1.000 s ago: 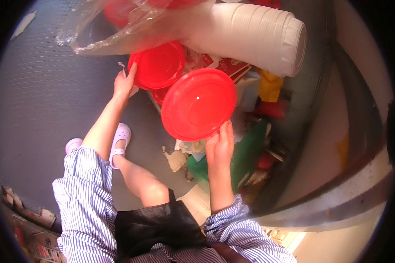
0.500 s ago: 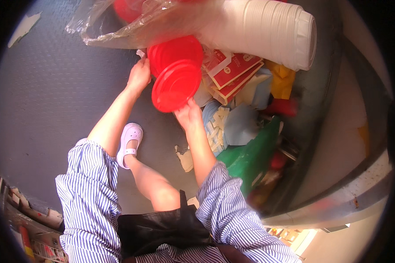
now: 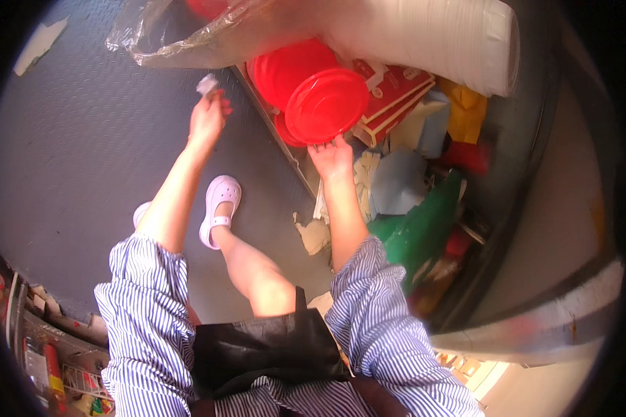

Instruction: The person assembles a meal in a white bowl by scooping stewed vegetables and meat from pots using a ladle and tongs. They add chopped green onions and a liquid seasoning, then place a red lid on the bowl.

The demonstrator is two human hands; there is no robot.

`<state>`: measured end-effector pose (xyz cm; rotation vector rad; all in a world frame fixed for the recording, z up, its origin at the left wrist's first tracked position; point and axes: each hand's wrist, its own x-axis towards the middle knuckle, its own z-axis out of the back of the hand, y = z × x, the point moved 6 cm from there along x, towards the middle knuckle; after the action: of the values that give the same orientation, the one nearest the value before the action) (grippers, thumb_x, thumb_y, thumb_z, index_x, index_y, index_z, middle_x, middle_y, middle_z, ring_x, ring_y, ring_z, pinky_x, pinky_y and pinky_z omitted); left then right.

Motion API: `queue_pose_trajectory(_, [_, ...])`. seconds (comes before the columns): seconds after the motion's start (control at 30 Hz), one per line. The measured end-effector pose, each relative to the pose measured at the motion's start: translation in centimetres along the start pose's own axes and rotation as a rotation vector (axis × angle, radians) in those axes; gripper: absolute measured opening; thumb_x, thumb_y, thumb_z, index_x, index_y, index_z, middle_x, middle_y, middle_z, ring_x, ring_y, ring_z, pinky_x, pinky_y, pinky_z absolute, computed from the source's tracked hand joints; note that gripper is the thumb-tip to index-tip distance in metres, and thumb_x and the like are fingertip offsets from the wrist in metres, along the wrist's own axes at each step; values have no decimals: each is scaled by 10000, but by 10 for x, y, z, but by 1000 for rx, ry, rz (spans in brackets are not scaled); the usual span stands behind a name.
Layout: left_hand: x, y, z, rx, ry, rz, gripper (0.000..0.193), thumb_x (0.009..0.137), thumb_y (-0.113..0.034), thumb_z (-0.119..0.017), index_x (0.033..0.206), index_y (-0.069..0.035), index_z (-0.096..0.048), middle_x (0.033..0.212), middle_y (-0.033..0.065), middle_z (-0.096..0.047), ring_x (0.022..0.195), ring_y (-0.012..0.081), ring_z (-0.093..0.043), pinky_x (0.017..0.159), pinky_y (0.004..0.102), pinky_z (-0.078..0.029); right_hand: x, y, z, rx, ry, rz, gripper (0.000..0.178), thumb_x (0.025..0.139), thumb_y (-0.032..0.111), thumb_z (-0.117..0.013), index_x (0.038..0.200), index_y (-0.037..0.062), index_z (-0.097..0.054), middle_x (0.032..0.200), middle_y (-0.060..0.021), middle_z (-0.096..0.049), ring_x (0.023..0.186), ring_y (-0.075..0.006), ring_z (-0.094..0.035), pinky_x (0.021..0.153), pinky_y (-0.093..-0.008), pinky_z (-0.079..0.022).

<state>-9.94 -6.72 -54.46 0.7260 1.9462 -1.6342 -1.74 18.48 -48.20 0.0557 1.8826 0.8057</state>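
In my right hand [image 3: 332, 160] is the lower edge of a round red plastic lid [image 3: 327, 108] with raised rings, tilted so that its broad face shows. More red lids [image 3: 279, 69] lie behind it, partly under a clear plastic bag. My left hand [image 3: 207, 119] is raised over the dark floor, apart from the lids. Its fingers pinch a small, crumpled whitish scrap [image 3: 206, 85], blurred by motion; what it is made of I cannot tell.
A long stack of white round containers [image 3: 459, 45] in clear wrap crosses the top. Below it lie red flat boxes [image 3: 396, 94], a yellow piece [image 3: 466, 111], blue sheets [image 3: 398, 182] and a green piece [image 3: 424, 226]. Torn cardboard [image 3: 313, 234] rests on the textured floor [image 3: 97, 153].
My right hand has shifted right and slightly up with the red lid. The left hand has drawn away from the lids to the left, the whitish scrap still in its fingers.
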Motion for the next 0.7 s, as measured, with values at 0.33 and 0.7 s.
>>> queue_pose_trajectory(0.33, [-285, -63, -24, 141, 265, 301, 183, 854, -196, -620, 921, -28, -595, 722, 50, -594, 633, 150, -582, 536, 270, -491, -293, 13, 121, -384, -67, -82, 403, 902, 281, -540, 1203, 19, -482, 1205, -95, -524, 1125, -176, -471, 970, -334, -371])
queue_pose_trajectory(0.7, [-531, -186, -260, 509, 937, -143, 113, 839, -54, -611, 929, 12, -598, 798, 54, -614, 716, 131, -606, 649, 266, -489, -558, 352, 370, -130, -625, 1039, 303, 838, 191, -640, 1078, 47, -523, 1005, -42, -594, 900, -122, -561, 777, -276, -483])
